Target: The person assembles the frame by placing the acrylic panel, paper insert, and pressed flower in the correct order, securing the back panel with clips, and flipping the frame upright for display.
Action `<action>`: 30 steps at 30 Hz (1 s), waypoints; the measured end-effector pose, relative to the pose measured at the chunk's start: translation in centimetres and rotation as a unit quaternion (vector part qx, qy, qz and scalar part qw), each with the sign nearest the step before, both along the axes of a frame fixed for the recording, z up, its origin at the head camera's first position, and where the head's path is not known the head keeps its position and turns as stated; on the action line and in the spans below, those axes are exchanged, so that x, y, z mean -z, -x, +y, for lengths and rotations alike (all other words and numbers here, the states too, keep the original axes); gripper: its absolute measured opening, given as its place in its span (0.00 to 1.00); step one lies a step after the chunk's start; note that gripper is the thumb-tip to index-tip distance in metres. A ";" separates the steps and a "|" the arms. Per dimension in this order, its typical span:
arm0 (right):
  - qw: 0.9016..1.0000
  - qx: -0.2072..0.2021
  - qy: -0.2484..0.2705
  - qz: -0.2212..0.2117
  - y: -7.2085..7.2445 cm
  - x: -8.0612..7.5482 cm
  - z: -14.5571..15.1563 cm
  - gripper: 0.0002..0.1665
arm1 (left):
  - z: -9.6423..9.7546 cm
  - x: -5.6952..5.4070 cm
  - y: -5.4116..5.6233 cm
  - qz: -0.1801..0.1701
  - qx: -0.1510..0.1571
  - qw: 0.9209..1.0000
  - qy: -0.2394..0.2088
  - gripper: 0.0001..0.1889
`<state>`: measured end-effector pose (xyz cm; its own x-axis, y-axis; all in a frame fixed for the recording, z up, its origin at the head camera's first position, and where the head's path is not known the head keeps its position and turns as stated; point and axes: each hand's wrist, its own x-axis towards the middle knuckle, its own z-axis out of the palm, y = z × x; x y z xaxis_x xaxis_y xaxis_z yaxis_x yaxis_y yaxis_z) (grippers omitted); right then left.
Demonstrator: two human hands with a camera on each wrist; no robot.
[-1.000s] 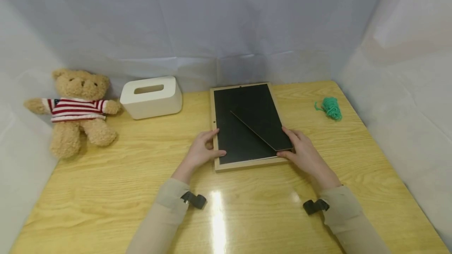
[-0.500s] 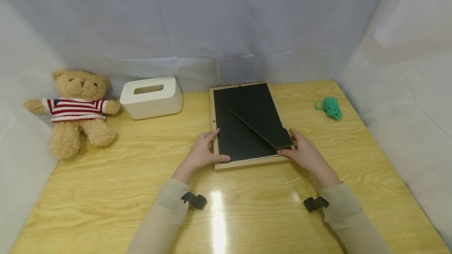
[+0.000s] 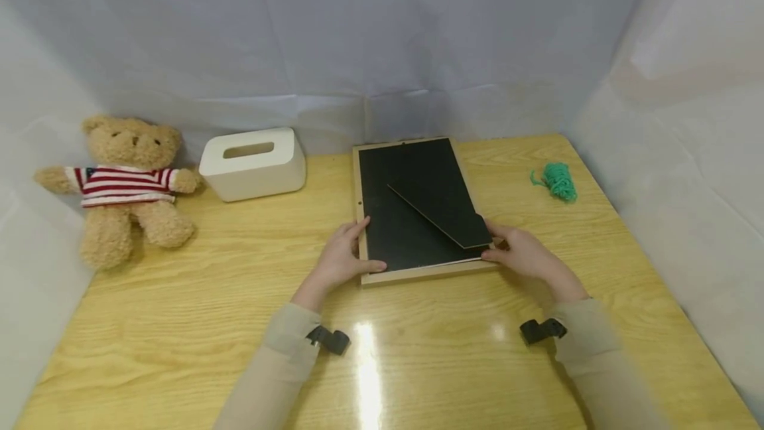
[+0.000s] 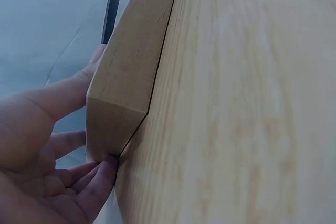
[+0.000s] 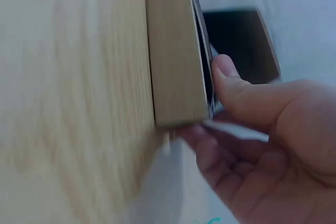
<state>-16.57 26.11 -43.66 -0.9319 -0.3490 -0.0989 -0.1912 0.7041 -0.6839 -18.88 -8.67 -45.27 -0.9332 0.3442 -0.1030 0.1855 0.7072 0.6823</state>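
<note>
A picture frame (image 3: 418, 273) lies face down on the table, showing its black backing board (image 3: 398, 234) and a wooden rim. From the backing a black easel leg (image 3: 449, 214) angles out to the lower right. My left hand (image 3: 339, 259) grips the frame's lower left corner, thumb over the backing; in the left wrist view its fingertips (image 4: 107, 169) are at the corner's underside. My right hand (image 3: 524, 254) holds the lower right corner, beside the leg's end. In the right wrist view the right thumb (image 5: 227, 72) presses the backing, which stands slightly proud of the wooden rim.
At the far left a teddy bear (image 3: 132, 191) in a striped sweater leans by the wall. A white tissue box (image 3: 253, 171) stands between it and the frame. A bundle of green yarn (image 3: 559, 181) lies at the right, near the table's edge.
My right hand has slid off the easel leg and outward to the right along the frame's corner. The left thumb has shifted slightly further onto the backing.
</note>
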 end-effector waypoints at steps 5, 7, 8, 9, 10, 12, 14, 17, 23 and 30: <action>1.000 -0.014 0.001 0.012 0.0 0.3 0.6 0.33 | -0.1 0.1 0.0 -0.002 0.000 1.000 -0.003 0.54; 1.000 -0.015 -0.001 0.020 0.0 0.4 0.5 0.32 | -0.2 0.3 0.1 -0.002 0.000 1.000 -0.004 0.54; 1.000 -0.015 0.001 0.023 -0.1 0.3 0.5 0.31 | -0.2 0.3 0.2 -0.003 -0.001 1.000 -0.006 0.54; 1.000 -0.014 0.001 0.024 0.0 0.4 0.4 0.30 | -0.2 0.3 0.2 -0.003 -0.001 1.000 -0.009 0.53; 1.000 -0.015 0.001 0.026 0.0 0.3 0.4 0.29 | -0.2 0.3 0.2 -0.005 -0.001 1.000 -0.010 0.53; 1.000 -0.016 0.001 0.022 0.0 0.3 0.5 0.26 | -0.2 0.3 0.2 -0.008 -0.001 1.000 -0.014 0.53; 1.000 -0.016 -0.001 0.017 0.0 0.3 0.7 0.24 | -0.2 0.3 0.2 -0.012 -0.002 1.000 -0.015 0.53; 1.000 -0.019 0.001 0.000 0.1 0.2 1.1 0.24 | -0.2 0.3 0.1 -0.016 -0.003 1.000 -0.016 0.52; 0.999 -0.029 0.028 -0.017 0.0 0.1 1.5 0.28 | -0.3 0.1 -0.1 -0.024 -0.001 0.999 -0.036 0.52; 0.998 -0.052 0.034 -0.001 0.1 0.6 1.9 0.31 | -0.6 0.2 0.0 -0.041 0.005 0.998 -0.049 0.53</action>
<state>-16.66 28.00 -44.24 -0.8898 -0.4505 -0.0728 -0.2604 0.6322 -0.7298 -18.86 -9.25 -45.50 -0.9195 0.3656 -0.1443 0.1329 0.6348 0.7612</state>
